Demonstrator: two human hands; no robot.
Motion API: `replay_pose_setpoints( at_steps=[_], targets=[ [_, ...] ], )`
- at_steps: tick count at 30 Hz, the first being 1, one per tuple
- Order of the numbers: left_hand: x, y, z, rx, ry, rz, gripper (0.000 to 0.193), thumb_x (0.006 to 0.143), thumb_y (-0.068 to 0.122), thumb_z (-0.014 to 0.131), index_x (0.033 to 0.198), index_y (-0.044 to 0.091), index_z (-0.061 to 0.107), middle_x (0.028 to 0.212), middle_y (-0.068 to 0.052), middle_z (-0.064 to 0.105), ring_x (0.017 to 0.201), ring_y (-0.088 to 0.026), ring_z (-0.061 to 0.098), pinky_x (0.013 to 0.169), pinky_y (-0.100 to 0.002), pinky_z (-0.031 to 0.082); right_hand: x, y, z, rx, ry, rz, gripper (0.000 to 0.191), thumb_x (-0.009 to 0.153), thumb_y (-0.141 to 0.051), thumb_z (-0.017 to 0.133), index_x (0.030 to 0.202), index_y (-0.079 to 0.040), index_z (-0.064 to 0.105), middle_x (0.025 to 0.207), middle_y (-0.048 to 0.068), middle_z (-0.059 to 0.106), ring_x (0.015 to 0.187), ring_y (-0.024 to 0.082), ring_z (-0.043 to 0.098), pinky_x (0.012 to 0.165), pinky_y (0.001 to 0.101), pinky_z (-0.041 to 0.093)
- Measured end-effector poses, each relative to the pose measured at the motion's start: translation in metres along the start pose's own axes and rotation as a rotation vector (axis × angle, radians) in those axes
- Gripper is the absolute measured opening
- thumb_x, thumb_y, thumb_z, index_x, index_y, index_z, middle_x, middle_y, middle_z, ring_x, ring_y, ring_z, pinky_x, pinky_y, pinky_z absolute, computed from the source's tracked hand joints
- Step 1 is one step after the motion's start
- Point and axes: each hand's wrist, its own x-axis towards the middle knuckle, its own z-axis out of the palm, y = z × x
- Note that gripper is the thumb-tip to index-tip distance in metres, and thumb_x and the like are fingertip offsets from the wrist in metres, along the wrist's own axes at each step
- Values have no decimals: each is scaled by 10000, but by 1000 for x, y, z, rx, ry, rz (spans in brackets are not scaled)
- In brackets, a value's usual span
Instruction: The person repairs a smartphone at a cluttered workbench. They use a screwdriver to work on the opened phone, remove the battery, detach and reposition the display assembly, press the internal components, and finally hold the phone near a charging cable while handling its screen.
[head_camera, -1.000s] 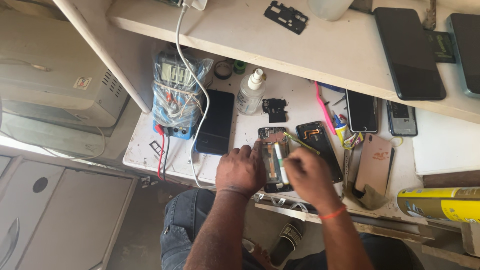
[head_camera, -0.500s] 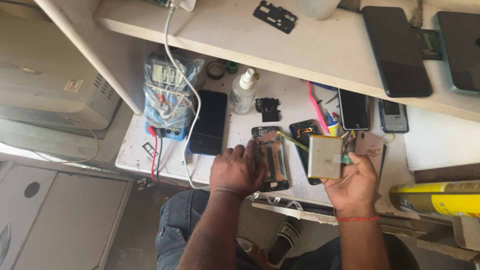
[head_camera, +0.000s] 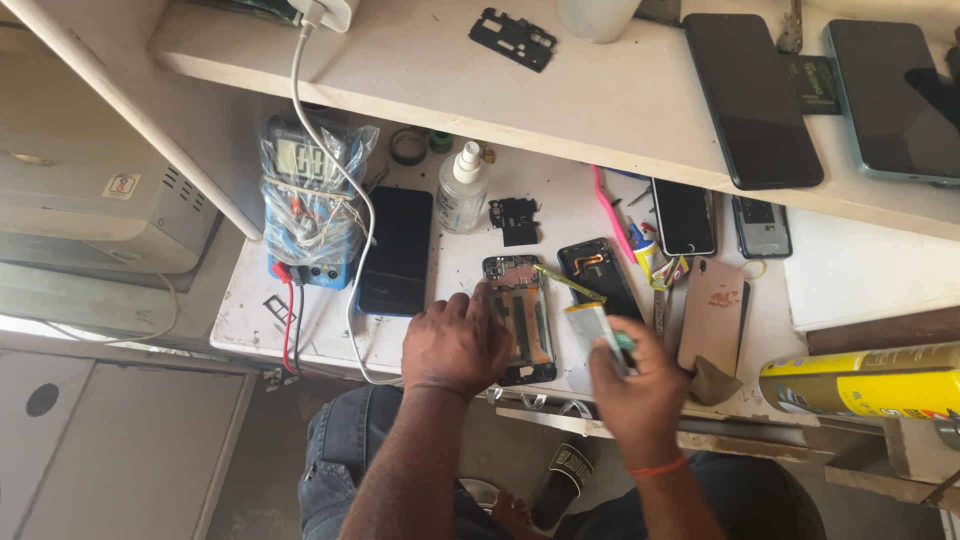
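Observation:
An opened phone body with its insides showing lies on the white worktable. My left hand rests on its left edge and pins it down. My right hand is closed around a flat silver-white battery just to the right of the phone. A thin yellow-green tool lies slanted between the phone and a black back cover.
A bagged multimeter with red and black leads, a black phone, a small spray bottle, a pink phone case and further phones lie around. A shelf above carries more phones. A yellow can sits right.
My right hand lifted the battery out of the phone, raised it to the right, then brought it back down beside the phone. My left hand stayed on the phone.

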Motion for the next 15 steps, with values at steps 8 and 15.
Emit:
replay_pose_setpoints(
  at_steps=[8, 15],
  targets=[
    [-1, 0, -3, -20, -8, 5, 605, 832, 391, 655, 1342, 68, 609, 922, -130, 696, 830, -334, 686, 750, -466, 545, 6, -29, 16, -148, -60, -560, 267, 792, 54, 739, 1047, -23, 723, 1085, 103, 701, 924, 309, 659, 830, 407, 546],
    [1, 3, -4, -1, -53, -9, 625, 843, 422, 653, 1354, 69, 591, 958, -126, 690, 868, -327, 682, 775, -462, 538, 12, -20, 27, -194, -56, -494, 255, 789, 18, 728, 1031, -63, 732, 1066, 96, 653, 980, 306, 662, 858, 408, 547]
  ],
)
